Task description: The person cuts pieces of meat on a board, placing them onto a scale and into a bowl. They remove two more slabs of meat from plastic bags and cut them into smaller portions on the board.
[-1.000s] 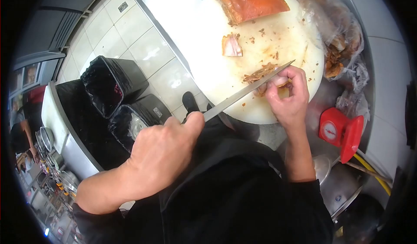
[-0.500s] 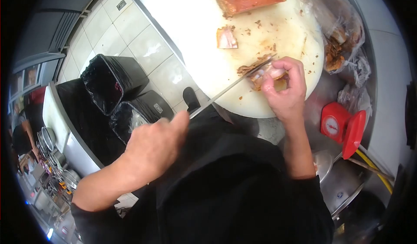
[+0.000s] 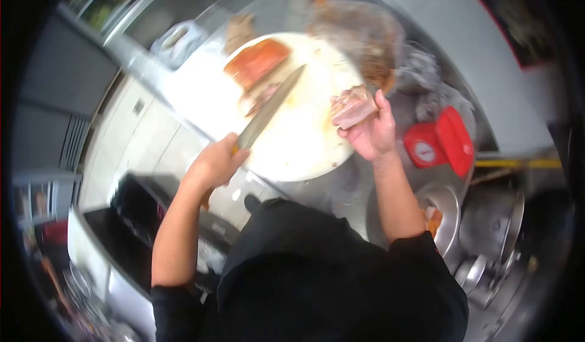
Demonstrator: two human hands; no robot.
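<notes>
My left hand [image 3: 214,164] is wrapped round the handle of a long-bladed knife [image 3: 268,115], whose tip points up and away over the round white cutting board [image 3: 295,162]. In my right hand [image 3: 375,136] is a thick piece of meat [image 3: 354,110], pale pink with a browned side, lifted above the board's right side. A larger slab of meat with glossy orange-brown skin [image 3: 257,62] lies at the board's far left. Beside the blade, smaller cut meat [image 3: 261,100] rests against that slab, blurred. Brown crumbs are scattered on the board.
Right of the board stand a red kitchen scale [image 3: 423,147] and a metal bowl [image 3: 452,211] with orange-brown pieces inside. Clear plastic bags [image 3: 359,28] with brown contents lie behind. Black-lined bins [image 3: 137,205] stand on the tiled floor at left. A large metal pot [image 3: 493,226] sits at right.
The view has swung, bringing the bowl in. The knife has come off the meat at the board's near side and now points away. My right hand has lifted a piece of meat.
</notes>
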